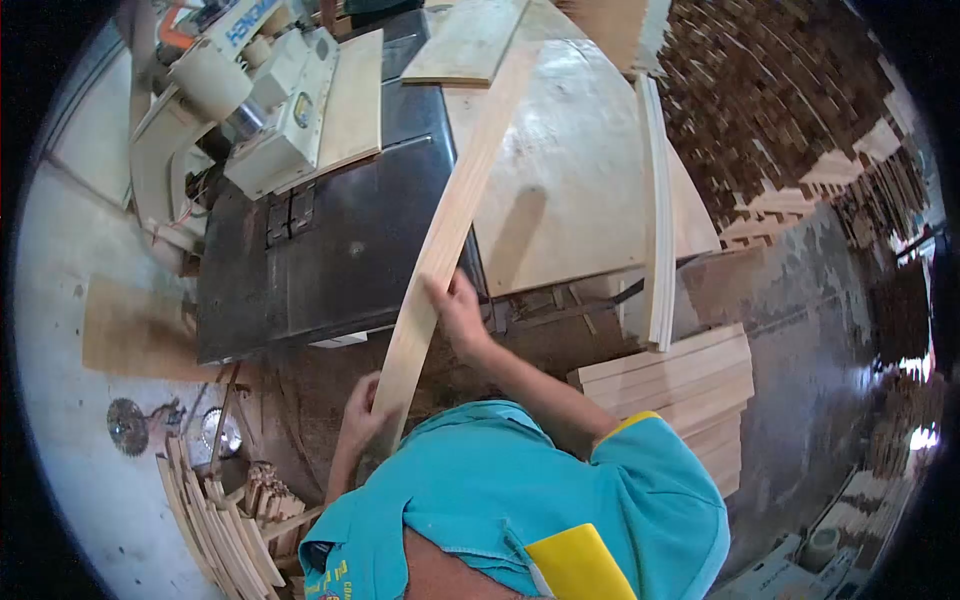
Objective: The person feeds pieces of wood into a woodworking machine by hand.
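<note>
A long pale wooden board runs from in front of my chest up across the edge between the dark metal machine table and the light plywood top. My left hand grips the board's near end from its left side, fingers partly hidden. Farther up, my right hand holds the board's right edge, with the thumb on its upper face.
A machine head stands at the upper left beside another board. A wide board lies at the top. Long strips overhang the plywood's right side. Stacked planks are at lower right, saw blades at left.
</note>
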{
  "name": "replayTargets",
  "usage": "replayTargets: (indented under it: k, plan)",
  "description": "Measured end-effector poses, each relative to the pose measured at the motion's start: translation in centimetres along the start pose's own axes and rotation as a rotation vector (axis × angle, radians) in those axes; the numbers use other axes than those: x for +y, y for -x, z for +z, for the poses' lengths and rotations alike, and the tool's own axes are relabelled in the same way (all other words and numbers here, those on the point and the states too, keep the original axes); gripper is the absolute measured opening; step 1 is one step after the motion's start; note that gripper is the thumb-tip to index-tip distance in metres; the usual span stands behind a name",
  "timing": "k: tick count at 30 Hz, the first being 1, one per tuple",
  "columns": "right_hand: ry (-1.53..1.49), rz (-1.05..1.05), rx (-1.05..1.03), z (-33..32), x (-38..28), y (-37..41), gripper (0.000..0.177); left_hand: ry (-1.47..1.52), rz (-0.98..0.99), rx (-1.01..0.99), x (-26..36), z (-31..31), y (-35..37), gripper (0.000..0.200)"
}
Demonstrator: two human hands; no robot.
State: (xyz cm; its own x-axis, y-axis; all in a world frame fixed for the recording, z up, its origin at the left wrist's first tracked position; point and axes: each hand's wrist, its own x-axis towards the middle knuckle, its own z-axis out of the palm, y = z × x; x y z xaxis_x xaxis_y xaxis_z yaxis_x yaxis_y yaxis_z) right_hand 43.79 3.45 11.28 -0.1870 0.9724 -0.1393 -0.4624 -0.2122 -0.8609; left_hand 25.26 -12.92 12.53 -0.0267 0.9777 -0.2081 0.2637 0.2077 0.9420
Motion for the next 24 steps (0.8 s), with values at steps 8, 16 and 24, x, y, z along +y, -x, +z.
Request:
replayTargets:
  k: [8, 16, 24]
  plan:
    - [0.906, -0.211, 0.582, -20.8, -8.5, -13.3, 0.036, 0.032, -0.004, 0.041, 1.3, 1.7, -1.6, 0.043]
    - [1.457, -0.078, 0.659, -26.7, -18.0, -12.1, 0.044, 0.128, -0.12, 0.091, -2.4, 2.3, 1.6, 0.036]
    - [1.824, -0.007, 0.891, -30.7, -15.8, -12.0, 0.079, 0.066, -0.156, 0.203, -3.5, 1.4, 4.0, 0.035]
